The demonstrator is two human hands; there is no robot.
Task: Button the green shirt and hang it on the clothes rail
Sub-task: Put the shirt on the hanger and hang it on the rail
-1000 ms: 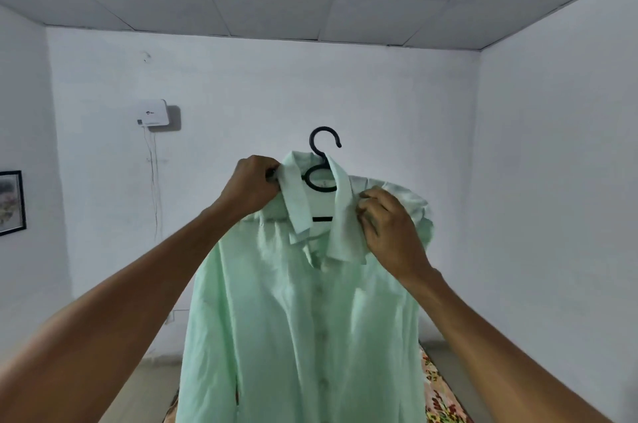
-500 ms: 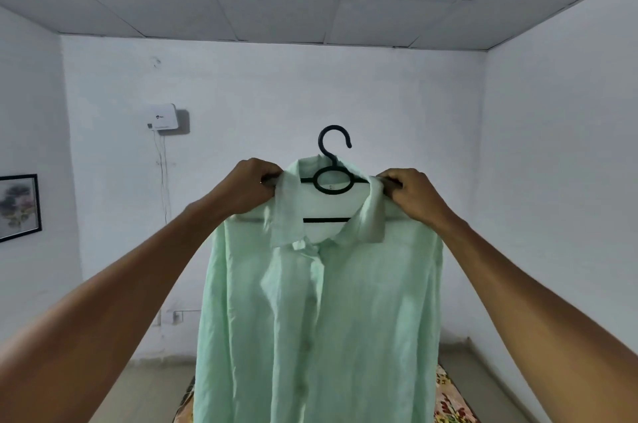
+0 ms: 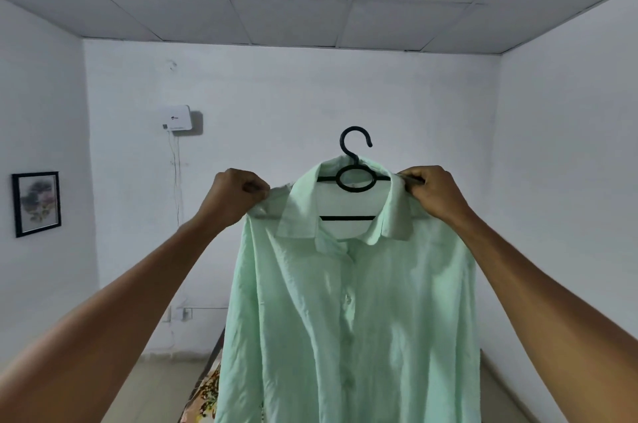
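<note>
A pale green shirt hangs in front of me on a black plastic hanger, held up in the air. Its front placket is closed, with buttons showing down the middle. My left hand pinches the shirt's left shoulder beside the collar. My right hand grips the right shoulder over the hanger's arm. The hanger's hook sticks up free above the collar and is on nothing. No clothes rail is in view.
White walls surround me, with the right wall close by. A white box with hanging cables is mounted on the far wall, and a framed picture hangs on the left wall. A flowered cloth lies low behind the shirt.
My right hand moved from the collar out to the right shoulder. Both hands spread apart, so the shirt now hangs flat and square on the hanger.
</note>
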